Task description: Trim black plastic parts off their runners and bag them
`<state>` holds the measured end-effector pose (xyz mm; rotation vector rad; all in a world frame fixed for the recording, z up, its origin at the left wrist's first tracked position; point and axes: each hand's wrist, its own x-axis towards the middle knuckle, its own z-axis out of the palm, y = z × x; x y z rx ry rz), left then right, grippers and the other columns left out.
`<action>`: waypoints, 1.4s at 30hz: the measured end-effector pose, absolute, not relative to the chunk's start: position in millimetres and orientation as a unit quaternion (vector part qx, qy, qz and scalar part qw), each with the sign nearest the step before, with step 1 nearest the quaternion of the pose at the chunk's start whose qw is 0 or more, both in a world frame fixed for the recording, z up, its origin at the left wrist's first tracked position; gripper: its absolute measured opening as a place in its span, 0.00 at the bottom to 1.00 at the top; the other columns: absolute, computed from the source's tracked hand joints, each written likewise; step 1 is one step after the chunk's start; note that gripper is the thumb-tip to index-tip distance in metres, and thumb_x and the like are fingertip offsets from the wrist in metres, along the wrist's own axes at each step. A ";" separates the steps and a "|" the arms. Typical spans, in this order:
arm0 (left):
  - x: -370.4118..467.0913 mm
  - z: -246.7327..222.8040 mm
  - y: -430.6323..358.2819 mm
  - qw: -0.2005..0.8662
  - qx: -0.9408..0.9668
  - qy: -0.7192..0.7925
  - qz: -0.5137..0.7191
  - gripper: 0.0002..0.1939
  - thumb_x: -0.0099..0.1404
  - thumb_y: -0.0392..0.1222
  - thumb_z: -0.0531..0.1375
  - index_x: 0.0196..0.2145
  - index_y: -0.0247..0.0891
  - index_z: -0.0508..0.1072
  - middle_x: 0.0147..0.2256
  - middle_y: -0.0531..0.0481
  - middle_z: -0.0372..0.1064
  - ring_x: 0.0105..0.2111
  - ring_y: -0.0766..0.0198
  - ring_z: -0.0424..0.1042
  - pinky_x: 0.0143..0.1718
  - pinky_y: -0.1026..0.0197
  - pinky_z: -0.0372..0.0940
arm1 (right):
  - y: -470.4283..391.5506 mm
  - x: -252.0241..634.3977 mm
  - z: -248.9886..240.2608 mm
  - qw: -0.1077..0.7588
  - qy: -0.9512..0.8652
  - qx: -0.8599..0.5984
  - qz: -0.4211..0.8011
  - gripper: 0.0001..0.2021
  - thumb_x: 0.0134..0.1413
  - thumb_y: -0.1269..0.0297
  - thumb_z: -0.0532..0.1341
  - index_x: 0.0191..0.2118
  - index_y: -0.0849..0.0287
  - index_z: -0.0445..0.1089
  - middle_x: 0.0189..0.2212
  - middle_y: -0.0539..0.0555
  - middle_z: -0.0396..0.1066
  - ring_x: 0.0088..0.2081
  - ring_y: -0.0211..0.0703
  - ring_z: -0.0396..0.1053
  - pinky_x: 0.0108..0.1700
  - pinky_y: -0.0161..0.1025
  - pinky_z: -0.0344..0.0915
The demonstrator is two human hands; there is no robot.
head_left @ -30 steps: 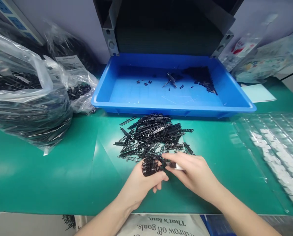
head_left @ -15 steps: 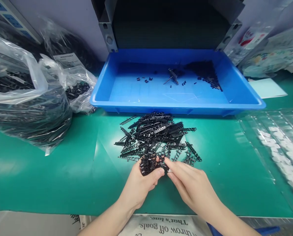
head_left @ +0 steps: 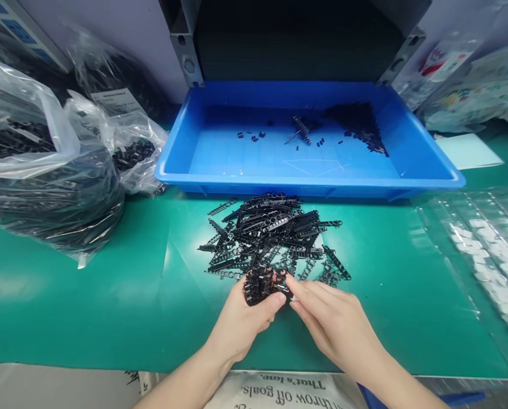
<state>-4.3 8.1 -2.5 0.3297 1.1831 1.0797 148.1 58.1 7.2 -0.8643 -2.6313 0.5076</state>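
My left hand [head_left: 246, 312] is closed around a bunch of black plastic strips [head_left: 258, 286] with rows of small rings and notches. My right hand [head_left: 328, 309] meets it from the right, thumb and index finger pinched at the right end of the bunch. A small dark piece seems to be between those fingertips, but its shape is mostly hidden. Just beyond both hands, a loose pile of similar black strips [head_left: 271, 224] lies on the green table mat [head_left: 160, 318].
Behind the pile stands a blue tray [head_left: 309, 184] with small black pieces and a metal-tipped tool [head_left: 300, 132]. Clear bags of black parts [head_left: 49, 193] fill the left side. A clear plastic tray [head_left: 488, 272] with white pieces lies at right, near a pale paper [head_left: 469, 152].
The view has shifted very slightly. My hands keep almost the same place, with only a small movement of the fingers at the bunch; the pile is unchanged.
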 end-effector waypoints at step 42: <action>-12.3 11.5 4.7 0.662 0.189 0.505 0.521 0.16 0.51 0.49 0.63 0.21 0.37 0.62 0.12 0.61 0.52 0.12 0.76 0.46 0.11 0.69 0.41 | 50.7 158.8 -16.4 0.234 -0.838 -0.411 0.273 0.13 0.57 0.56 0.54 0.46 0.51 0.64 0.31 0.51 0.75 0.27 0.42 0.74 0.24 0.28 0.70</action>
